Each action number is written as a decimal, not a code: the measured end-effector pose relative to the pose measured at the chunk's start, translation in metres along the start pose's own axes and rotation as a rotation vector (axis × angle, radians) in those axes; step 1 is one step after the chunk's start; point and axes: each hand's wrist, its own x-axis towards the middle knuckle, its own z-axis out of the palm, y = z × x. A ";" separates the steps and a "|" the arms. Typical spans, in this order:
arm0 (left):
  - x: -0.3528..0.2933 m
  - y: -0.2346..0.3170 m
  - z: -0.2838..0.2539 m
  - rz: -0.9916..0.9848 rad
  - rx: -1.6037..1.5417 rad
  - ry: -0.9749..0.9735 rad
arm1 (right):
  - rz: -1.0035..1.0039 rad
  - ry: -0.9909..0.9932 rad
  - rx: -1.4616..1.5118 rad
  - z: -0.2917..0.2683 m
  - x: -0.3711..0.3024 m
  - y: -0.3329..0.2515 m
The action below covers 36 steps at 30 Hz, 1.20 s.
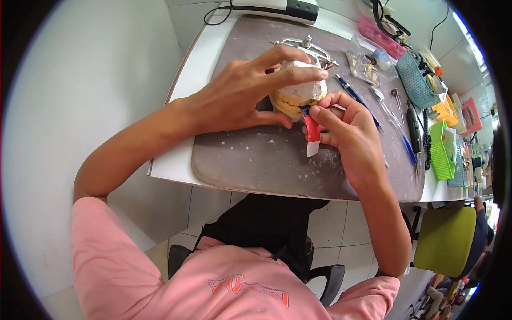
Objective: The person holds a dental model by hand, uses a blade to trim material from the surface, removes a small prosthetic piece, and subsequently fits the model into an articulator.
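A dental cast (289, 101) with yellowish teeth and a white plaster top sits in a metal articulator (314, 49) on the grey mat. My left hand (234, 93) grips the cast from the left, two fingers over the plaster and the thumb low near its base. From the right, my right hand (349, 124) pinches a strip of articulating paper (313, 140) between thumb and fingers. This strip is red with a pale lower end and a dark blue upper part. Its upper end meets the teeth at the cast's front right; whether it lies between them is hidden.
Right of the cast lie a blue pen (349, 88), a toothbrush (392, 114) and a dark handpiece (414, 130). A clear plastic box (368, 66) holds small parts. Blue (418, 82) and green baskets (441, 154) line the right side. A white device (277, 8) stands at the back.
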 end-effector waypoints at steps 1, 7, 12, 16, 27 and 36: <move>0.000 0.000 0.000 -0.008 -0.001 -0.006 | 0.007 -0.004 0.006 0.000 0.000 0.000; 0.001 0.000 0.000 0.016 -0.021 0.018 | -0.002 -0.008 0.006 0.000 -0.001 0.001; 0.000 -0.001 -0.001 0.009 -0.027 0.019 | -0.072 -0.015 0.065 0.001 0.000 0.005; 0.002 0.000 0.000 0.023 -0.023 0.025 | -0.062 0.009 0.071 -0.001 0.000 0.006; 0.002 0.000 -0.006 0.024 -0.075 0.003 | -0.037 0.023 0.080 0.001 -0.006 0.002; 0.006 -0.002 -0.003 0.031 0.056 0.044 | -0.088 0.013 0.050 -0.001 -0.001 0.009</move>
